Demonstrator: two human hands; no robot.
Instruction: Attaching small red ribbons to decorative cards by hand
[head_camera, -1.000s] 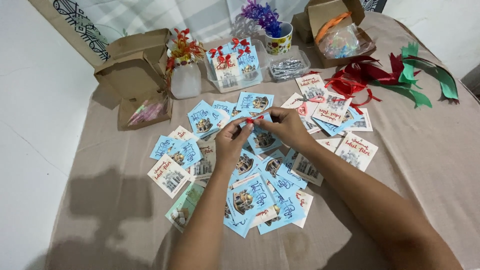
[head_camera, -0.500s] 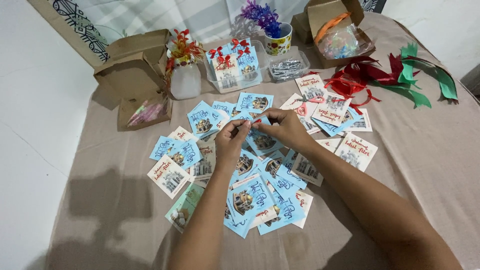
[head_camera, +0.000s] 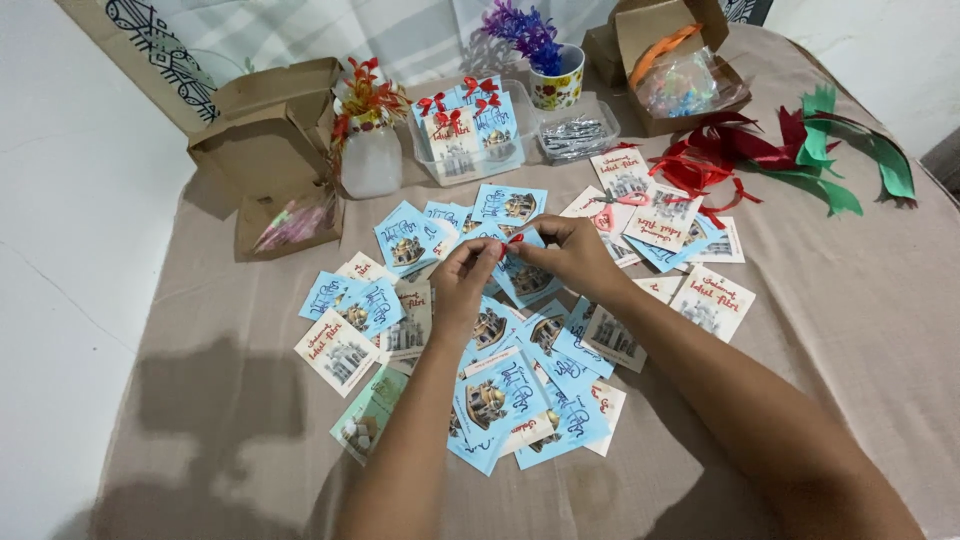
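My left hand (head_camera: 463, 283) and my right hand (head_camera: 575, 255) meet above a spread of small cards on a beige cloth-covered table (head_camera: 850, 330). Between the fingertips of both hands is a thin red ribbon (head_camera: 515, 239), held over a blue card with a mosque picture (head_camera: 528, 275). The card's top is tucked under my fingers. Several blue, white and green cards (head_camera: 500, 395) lie scattered below and around my hands.
A clear tray of cards with red bows (head_camera: 465, 130) stands behind. Beside it are a clear tub of silver pieces (head_camera: 578, 138), a white vase (head_camera: 370, 150), a cup of purple flowers (head_camera: 555, 75), open brown boxes (head_camera: 265, 150), and loose red and green ribbons (head_camera: 790, 150).
My fingertips have drawn closer together on the red ribbon over the blue card. The arms and the cards on the table have stayed in place.
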